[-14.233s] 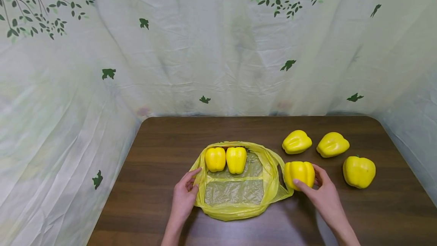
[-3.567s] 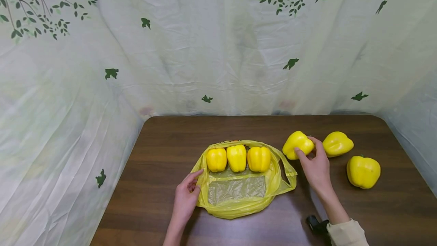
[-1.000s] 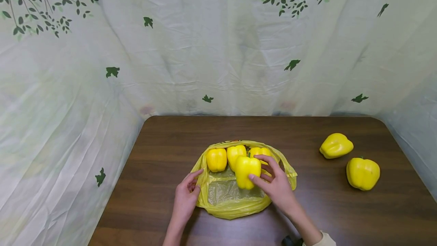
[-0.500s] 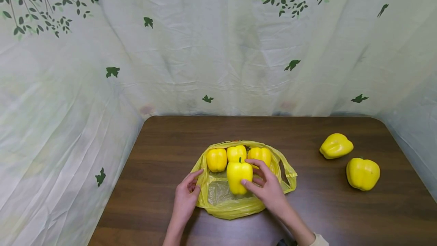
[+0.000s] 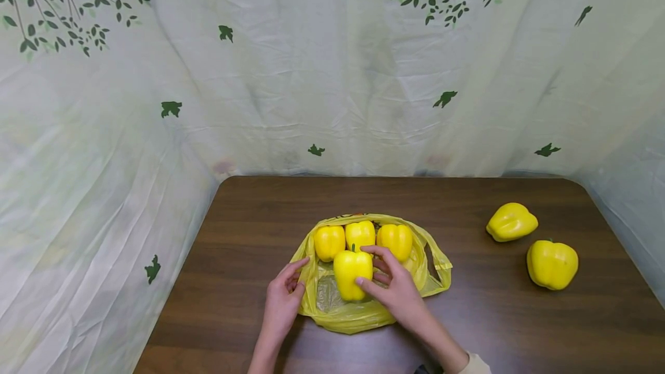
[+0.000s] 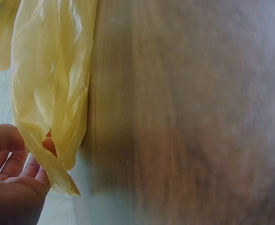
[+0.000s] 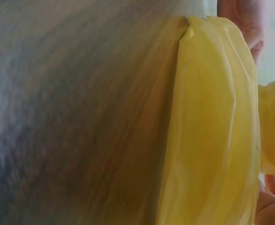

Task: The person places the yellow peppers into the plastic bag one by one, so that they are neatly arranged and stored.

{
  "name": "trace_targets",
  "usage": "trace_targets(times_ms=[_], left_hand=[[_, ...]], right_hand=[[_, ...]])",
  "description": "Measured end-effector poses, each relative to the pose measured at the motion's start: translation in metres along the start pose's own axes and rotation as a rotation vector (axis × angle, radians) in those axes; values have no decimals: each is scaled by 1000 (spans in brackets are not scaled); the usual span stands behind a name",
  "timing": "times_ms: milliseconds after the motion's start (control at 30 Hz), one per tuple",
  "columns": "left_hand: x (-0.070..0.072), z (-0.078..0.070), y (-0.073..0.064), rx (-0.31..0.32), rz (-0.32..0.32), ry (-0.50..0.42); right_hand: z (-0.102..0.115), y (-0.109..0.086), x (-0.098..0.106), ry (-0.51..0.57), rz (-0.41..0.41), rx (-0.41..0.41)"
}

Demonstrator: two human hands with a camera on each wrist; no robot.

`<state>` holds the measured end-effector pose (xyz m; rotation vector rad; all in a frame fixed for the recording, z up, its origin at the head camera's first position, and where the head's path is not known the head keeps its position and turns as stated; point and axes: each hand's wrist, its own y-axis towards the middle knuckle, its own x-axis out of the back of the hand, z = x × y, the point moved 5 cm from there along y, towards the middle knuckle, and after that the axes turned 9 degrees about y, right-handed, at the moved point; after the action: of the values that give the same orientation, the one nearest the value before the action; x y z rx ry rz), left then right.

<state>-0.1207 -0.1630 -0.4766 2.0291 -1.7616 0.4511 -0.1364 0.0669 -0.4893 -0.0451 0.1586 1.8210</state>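
Observation:
A yellow plastic bag [image 5: 358,323] lies with its mouth spread wide in the head view. Along its far inner side sit three yellow bell peppers, at left [image 5: 329,242], middle [image 5: 360,231] and right [image 5: 396,241]. My right hand [image 5: 400,293] grips a fourth bell pepper [image 5: 352,276], stem up, over the bag's mouth in front of that row. At the bag's left rim, my left hand [image 5: 282,302] holds the plastic; in the left wrist view a twisted strip of the bag [image 6: 53,168] passes between its thumb and fingers. The right wrist view shows the held pepper [image 7: 273,126] beyond the bag's wall [image 7: 207,131].
Two more yellow bell peppers, one lying on its side [image 5: 512,222] and one upright [image 5: 552,264], are on the right of the dark wooden table [image 5: 249,218]. A pale curtain with leaf prints [image 5: 337,74] hangs behind the table.
Earlier, my right hand put a third pepper in the bag's row and took another from the table's back. Over the last second it has moved that one left and nearer. My left hand stayed put.

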Motion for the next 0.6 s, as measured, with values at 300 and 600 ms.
trace_targets(times_ms=[300,600], left_hand=[[-11,37,7,19,-2,15],[-10,39,6,-4,-1,8]], right_hand=[[-9,2,-11,-24,60,-31],[-14,6,-19,-77,114,36]])
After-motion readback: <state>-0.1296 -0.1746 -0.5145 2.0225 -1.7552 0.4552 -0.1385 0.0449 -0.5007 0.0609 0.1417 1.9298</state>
